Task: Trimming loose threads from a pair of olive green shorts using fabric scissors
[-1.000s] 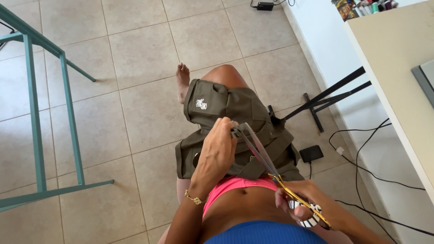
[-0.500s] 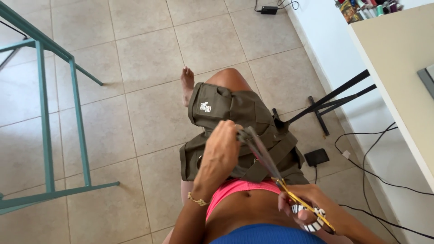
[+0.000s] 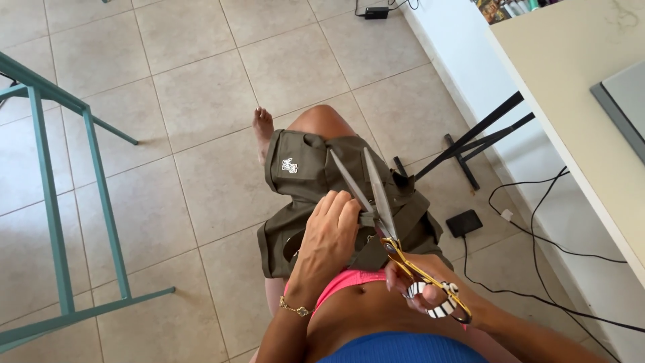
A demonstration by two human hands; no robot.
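Steadying olive shorts [image 3: 316, 195] at frame centre, the left hand [image 3: 330, 232] pinches the fabric taut; the right hand [image 3: 430, 296], fingers wrapped through the handles, holds open-bladed scissors [image 3: 376, 202] for access.

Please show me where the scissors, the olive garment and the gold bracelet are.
scissors [image 3: 376, 202]: head view, on the blades.
olive garment [image 3: 295, 178]: head view, on the upper cloth.
gold bracelet [image 3: 295, 309]: head view, on the chain.
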